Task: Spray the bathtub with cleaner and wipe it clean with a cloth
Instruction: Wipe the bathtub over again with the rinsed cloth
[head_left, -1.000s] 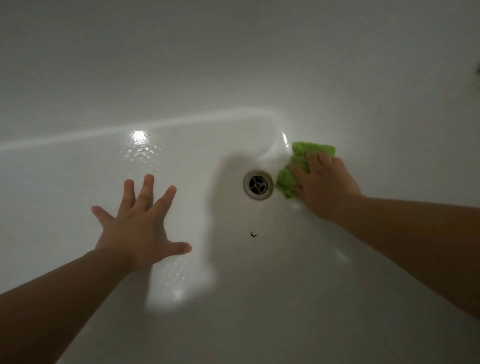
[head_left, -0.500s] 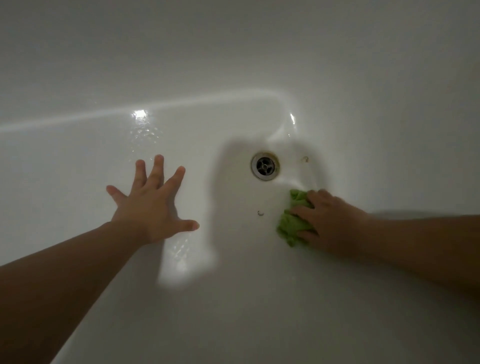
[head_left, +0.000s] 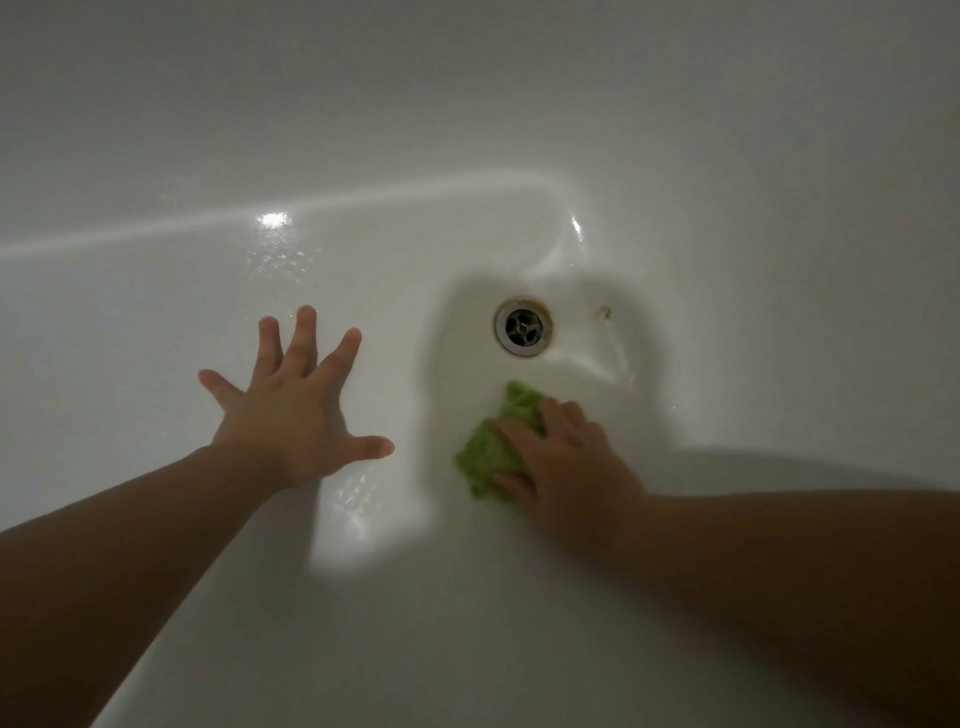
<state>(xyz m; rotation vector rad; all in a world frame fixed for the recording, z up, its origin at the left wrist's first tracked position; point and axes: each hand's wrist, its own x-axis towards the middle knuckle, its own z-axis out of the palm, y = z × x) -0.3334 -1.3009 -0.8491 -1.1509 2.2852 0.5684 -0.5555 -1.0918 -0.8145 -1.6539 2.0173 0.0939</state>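
The crumpled lime-green cloth (head_left: 496, 441) lies on the floor of the glossy white bathtub (head_left: 727, 218), just below the round metal drain (head_left: 523, 326) and apart from it. Your right hand (head_left: 563, 457) lies on top of it, fingers curved over its right side and pressing it against the enamel; part of the cloth sticks out past your fingertips toward the upper left. Your left hand (head_left: 296, 410) holds nothing: it is spread flat, fingers wide and straight, palm down on the tub floor, left of the cloth with a bare strip of enamel between them.

Beyond your hands, the floor runs open to the left. Above the drain it curves up into the far wall along a pale line, and that line bends round a corner just right of the drain. A small brownish mark (head_left: 603, 312) sits right of the drain. Wet glints show on the floor above your left hand. No writing or brand can be read anywhere.
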